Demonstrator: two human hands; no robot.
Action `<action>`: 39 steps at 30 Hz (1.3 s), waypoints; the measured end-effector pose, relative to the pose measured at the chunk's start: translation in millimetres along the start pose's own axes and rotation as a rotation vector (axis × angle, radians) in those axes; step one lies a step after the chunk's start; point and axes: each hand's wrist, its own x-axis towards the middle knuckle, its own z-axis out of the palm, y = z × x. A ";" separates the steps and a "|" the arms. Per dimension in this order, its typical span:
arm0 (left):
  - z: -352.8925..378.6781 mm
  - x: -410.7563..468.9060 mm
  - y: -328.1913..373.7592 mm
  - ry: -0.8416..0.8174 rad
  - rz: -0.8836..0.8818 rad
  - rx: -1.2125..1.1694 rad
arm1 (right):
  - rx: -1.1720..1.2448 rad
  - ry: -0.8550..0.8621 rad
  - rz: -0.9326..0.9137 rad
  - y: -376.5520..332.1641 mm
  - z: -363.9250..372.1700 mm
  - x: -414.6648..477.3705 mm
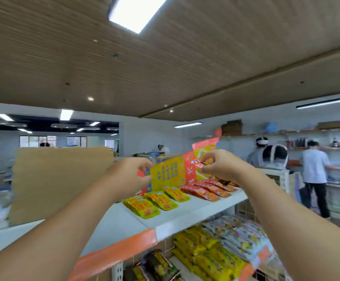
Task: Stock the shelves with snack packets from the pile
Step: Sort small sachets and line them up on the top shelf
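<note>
Both my arms reach over the top white shelf [195, 211]. A small red snack packet [198, 164] is pinched in my right hand [219, 165] in front of a yellow and red display box [171, 173]. My left hand [130, 175] grips the left end of that box with curled fingers. Yellow packets [157, 201] lie in a row on the shelf below the box, and several red packets [207, 189] lie to their right. The picture is blurred by motion.
A brown cardboard sheet [59, 183] stands on the shelf at the left. Lower shelves hold yellow packets [209, 254] and pale blue ones [244, 234]. Two people [315, 175] work at wall shelves at the right. An orange price strip [116, 252] edges the shelf.
</note>
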 end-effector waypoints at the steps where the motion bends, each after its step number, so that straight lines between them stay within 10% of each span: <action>1: 13.3 9.3 12.1 -0.012 0.017 -0.002 | -0.021 0.003 0.016 16.0 -7.3 -1.7; 39: 333.2 397.4 153.0 -0.291 0.403 0.049 | -0.071 0.163 0.297 396.6 -7.5 243.8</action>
